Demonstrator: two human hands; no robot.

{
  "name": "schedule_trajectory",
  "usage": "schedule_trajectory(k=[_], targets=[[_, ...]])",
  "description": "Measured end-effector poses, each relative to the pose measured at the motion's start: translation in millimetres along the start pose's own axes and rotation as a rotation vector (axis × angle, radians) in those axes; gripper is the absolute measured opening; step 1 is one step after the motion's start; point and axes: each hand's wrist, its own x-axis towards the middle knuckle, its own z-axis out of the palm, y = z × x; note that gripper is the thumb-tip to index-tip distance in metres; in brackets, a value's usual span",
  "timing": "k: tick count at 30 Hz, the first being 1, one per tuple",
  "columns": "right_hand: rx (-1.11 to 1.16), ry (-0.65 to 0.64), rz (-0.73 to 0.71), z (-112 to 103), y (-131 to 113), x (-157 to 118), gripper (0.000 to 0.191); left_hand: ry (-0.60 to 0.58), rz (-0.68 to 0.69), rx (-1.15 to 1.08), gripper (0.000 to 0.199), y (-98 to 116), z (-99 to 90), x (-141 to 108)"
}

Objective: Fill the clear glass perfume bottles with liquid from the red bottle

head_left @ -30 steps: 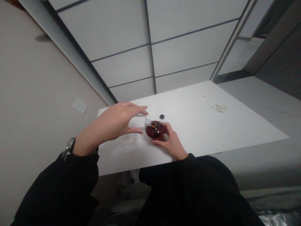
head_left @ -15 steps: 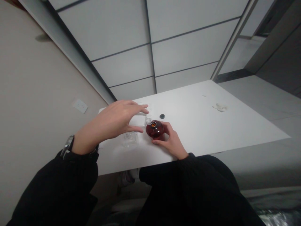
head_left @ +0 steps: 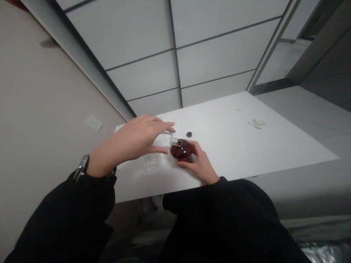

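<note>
My left hand (head_left: 142,137) is closed around a clear glass bottle (head_left: 164,141), tipped on its side with its neck pointing right. That neck is at the open mouth of a round dark red bottle (head_left: 181,149). My right hand (head_left: 199,162) grips the red bottle from its right side, thumb in front. Below my left hand, a second clear glass object (head_left: 152,161) rests on the white table. Just behind the red bottle lies a small dark cap (head_left: 189,134). Whether liquid is flowing between the bottles is too small to tell.
The white table (head_left: 227,146) carries a crumpled whitish piece (head_left: 257,124) and a small scrap (head_left: 238,110) toward the back right. Paneled white doors (head_left: 214,58) stand behind it. On the left wall is a socket (head_left: 94,123).
My left hand and the clear bottle have shifted slightly right, the bottle's neck now further over the red bottle's mouth. My right hand has hardly moved.
</note>
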Motion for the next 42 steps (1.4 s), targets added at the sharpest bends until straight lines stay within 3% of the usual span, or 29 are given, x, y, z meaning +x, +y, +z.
schedule_trajectory(k=[42], targets=[[0.024,0.004,0.004,-1,-3,0,0.075,-0.063,0.077,0.050,0.058,10,-12.2,10]])
